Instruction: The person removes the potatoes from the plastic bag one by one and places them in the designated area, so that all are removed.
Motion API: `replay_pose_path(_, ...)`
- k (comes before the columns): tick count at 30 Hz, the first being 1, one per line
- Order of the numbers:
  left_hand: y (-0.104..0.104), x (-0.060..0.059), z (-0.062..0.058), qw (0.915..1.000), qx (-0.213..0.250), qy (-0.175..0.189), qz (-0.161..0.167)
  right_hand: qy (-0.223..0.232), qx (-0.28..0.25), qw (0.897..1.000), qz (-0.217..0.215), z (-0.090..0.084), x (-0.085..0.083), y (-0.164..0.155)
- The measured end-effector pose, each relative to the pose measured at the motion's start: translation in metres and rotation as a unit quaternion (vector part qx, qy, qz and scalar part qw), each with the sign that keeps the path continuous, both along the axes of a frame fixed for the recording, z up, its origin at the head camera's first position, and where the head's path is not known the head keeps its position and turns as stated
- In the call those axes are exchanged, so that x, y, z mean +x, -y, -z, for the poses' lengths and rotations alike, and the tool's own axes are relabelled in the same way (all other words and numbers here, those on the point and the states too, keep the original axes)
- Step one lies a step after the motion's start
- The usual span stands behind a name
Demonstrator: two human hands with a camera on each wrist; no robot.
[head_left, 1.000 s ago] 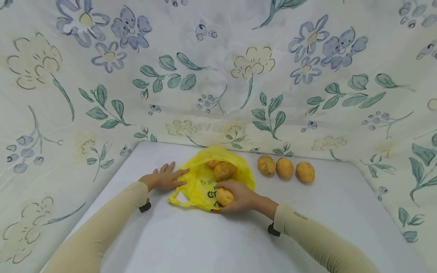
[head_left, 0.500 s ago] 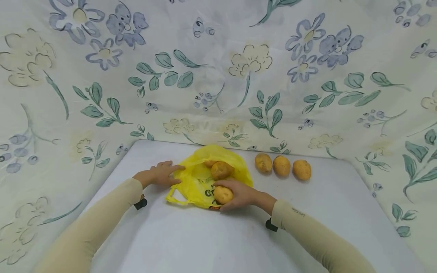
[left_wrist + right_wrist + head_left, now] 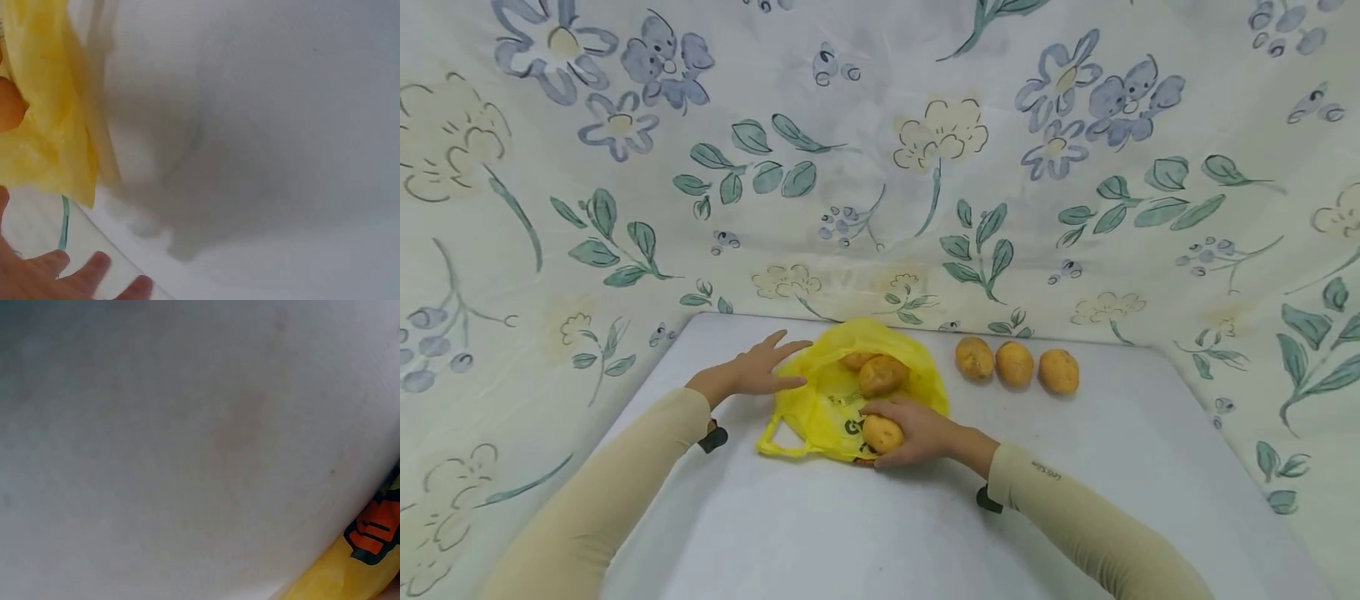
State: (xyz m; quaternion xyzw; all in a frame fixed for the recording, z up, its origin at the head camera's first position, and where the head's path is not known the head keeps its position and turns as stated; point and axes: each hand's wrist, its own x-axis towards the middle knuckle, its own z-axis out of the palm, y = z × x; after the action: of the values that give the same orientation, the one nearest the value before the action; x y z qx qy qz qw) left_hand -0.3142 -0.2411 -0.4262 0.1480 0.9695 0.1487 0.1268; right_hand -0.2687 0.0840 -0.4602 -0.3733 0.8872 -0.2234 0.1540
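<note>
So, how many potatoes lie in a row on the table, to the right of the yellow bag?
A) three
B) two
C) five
A: three potatoes sit side by side on the table, apart from the bag.

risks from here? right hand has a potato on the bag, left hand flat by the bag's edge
1. The right hand grips a potato over the thin yellow bag; pulling could drag the bag.
2. Two potatoes lie loose on the bag and might roll.
3. The left hand only rests open at the bag's edge, so it may slip.
</note>
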Motion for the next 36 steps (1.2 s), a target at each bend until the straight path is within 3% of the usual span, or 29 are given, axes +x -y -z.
replay_pose_path(4, -0.007, -0.004, 0.006, 0.9992, -0.023, 0.032, 0.003, -0.002, 0.003, 1.0, -0.011, -0.001, 0.001, -0.002)
replay_pose_path(7, -0.011, -0.007, 0.009, 0.9987, -0.038, 0.034, 0.002, -0.007, -0.005, 1.0, -0.023, -0.004, 0.002, -0.002)
replay_pose_path(11, -0.013, -0.01, 0.011, 0.9976, -0.056, 0.04, 0.008, -0.008, -0.04, 0.999, -0.023, -0.01, 0.004, 0.0)
replay_pose_path(16, -0.011, -0.008, 0.016, 0.9956, -0.069, 0.063, -0.009, -0.018, -0.078, 0.997, -0.017, -0.012, 0.005, 0.001)
replay_pose_path(23, -0.007, -0.003, 0.018, 0.9946, -0.088, 0.053, -0.016, -0.033, -0.128, 0.991, -0.032, -0.019, 0.006, 0.002)
replay_pose_path(30, 0.002, -0.001, 0.015, 0.9948, -0.081, 0.057, -0.024, -0.009, -0.185, 0.982, -0.041, -0.034, 0.008, 0.001)
replay_pose_path(36, 0.006, -0.002, 0.02, 0.9947, -0.07, 0.07, -0.027, -0.039, -0.207, 0.976, -0.046, -0.047, 0.01, -0.004)
